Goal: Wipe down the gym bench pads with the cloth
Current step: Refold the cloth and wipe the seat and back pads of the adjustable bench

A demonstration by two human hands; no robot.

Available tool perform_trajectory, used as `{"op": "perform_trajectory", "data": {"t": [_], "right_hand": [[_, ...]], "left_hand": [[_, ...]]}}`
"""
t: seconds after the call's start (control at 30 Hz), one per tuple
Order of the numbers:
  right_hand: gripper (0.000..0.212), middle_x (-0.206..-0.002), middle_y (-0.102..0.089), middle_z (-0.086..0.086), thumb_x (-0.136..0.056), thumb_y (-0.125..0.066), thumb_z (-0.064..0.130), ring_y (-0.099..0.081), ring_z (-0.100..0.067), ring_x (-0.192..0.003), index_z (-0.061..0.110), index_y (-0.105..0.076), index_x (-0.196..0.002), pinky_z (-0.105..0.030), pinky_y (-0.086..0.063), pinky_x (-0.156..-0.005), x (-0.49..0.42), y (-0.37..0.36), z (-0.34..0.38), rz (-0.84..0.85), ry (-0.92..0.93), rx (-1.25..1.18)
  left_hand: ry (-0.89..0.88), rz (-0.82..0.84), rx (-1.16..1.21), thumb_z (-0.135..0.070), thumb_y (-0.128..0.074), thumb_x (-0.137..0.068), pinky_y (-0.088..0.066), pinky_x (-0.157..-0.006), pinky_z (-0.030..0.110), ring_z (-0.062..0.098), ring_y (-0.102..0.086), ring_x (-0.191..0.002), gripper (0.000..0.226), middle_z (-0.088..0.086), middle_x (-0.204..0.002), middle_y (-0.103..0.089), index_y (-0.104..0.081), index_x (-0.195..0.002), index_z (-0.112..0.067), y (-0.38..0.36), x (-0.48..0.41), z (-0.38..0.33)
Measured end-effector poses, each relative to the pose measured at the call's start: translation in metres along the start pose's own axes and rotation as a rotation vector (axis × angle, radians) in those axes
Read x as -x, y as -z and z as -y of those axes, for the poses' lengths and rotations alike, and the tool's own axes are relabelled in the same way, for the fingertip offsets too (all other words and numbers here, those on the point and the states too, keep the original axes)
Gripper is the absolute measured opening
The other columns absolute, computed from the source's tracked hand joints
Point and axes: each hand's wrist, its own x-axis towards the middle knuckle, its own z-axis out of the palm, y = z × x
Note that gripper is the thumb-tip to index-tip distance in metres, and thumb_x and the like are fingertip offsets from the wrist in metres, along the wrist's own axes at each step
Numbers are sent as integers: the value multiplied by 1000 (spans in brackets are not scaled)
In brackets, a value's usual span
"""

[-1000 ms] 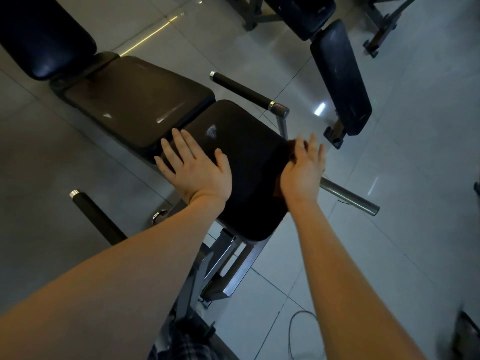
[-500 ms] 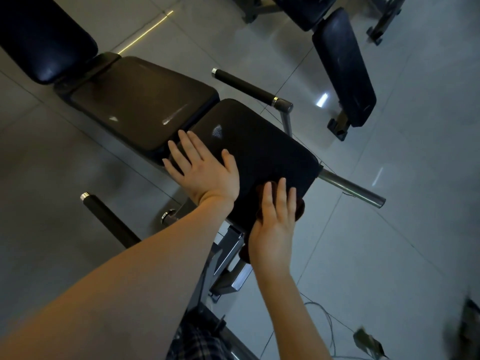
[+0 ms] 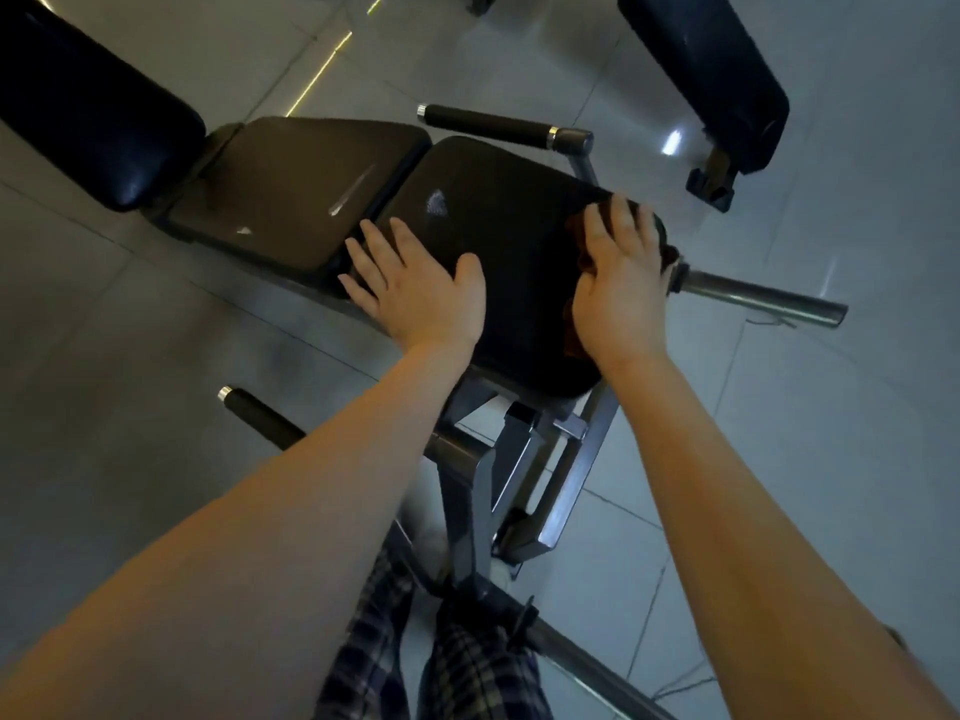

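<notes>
Seat pad (image 3: 498, 252) bare between hands, handles flanking.

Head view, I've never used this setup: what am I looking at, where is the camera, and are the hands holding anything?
There is no machine here. A person works with two bare hands, and the single picture comes from a camera worn on the head, looking forward and down along both forearms. Below is a gym bench with dark pads in a row. The left hand lies flat, fingers spread, on the near seat pad. The right hand presses a reddish-brown cloth onto that pad's right edge with straight fingers, not gripping it. A padded handle and a bare steel bar stick out beside the pad. A second bench stands at upper right.
</notes>
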Motion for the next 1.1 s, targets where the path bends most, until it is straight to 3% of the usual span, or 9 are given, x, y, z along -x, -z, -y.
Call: {"op": "perform_trajectory", "data": {"t": [0.1, 0.27, 0.33, 0.47, 0.57, 0.73, 0.83, 1.03, 1.1], "right_hand": [[57, -163, -10, 1, -99, -39, 2, 4, -20, -150, 22, -30, -151, -39, 0, -121, 50, -7, -5, -57, -5, -282], [63, -159, -15, 19, -96, -38, 0, -10, -5, -148, 41, -32, -145, -48, -21, -120, 128, -20, -13, -103, -160, -1027], [60, -156, -29, 16, -96, -40, 8, -27, -13, -145, 49, -41, -140, -52, -28, -117, 144, -22, -17, -149, -309, -1338], [50, -144, -51, 2, -100, -45, 10, -56, -16, -120, 36, -45, -143, -43, -40, -110, 144, -24, -38, -256, -670, -1681], [55, -151, -42, 8, -96, -47, 22, -39, -19, -139, 36, -36, -147, -49, -29, -117, 131, -28, -34, -244, -600, -1657], [57, -162, -10, 11, -103, -35, 6, -10, 8, -144, 33, -14, -150, -15, -12, -117, 104, -34, -9, -190, -354, -1471], [59, -162, -12, 9, -102, -34, 0, -10, 6, -145, 23, -16, -153, -9, -12, -114, 84, -36, -17, -219, -353, -1434], [53, -162, -18, 1, -102, -34, 5, -16, -12, -148, 17, -23, -153, -26, -16, -119, -15, -14, -51, -200, -361, -1385], [50, -160, -23, 1, -103, -34, 9, -21, -13, -147, 18, -29, -151, -23, -19, -117, -37, -11, -58, -169, -341, -1380]], "left_hand": [[-235, -38, -117, -34, -48, -96, 8, -119, 54, 36, -5, -151, 60, 21, -163, -6, -35, -149, -9, 5, 13, 5], [-851, 97, -242, -33, -44, -99, -3, -122, 51, 28, -23, -148, 56, 16, -162, -17, -37, -148, -8, -8, 46, -27], [-926, 187, -237, -34, -37, -103, -4, -124, 48, 24, -14, -151, 56, 11, -164, -12, -28, -153, -9, -22, 45, -51], [-961, 200, -333, -35, -27, -107, 1, -122, 45, 19, -3, -152, 55, 3, -166, -9, -17, -157, -15, -45, 32, -69], [-949, 163, -249, -28, -29, -107, 0, -122, 42, 17, -8, -152, 50, 3, -164, -17, -24, -155, -16, -45, 29, -65], [-918, 166, -172, -21, -28, -101, 3, -122, 34, 14, -9, -152, 54, 3, -164, -18, -24, -155, -14, -46, 25, -64], [-894, 148, -183, -21, -29, -101, 2, -123, 33, 14, -7, -152, 56, 5, -164, -16, -22, -155, -13, -47, 26, -62], [-864, 139, -192, -23, -29, -95, 3, -120, 27, 12, -9, -151, 60, 3, -163, -19, -24, -155, -16, -48, 27, -65], [-851, 147, -183, -23, -29, -95, 3, -120, 26, 9, -8, -150, 60, 1, -164, -18, -24, -155, -17, -48, 27, -67]]}}
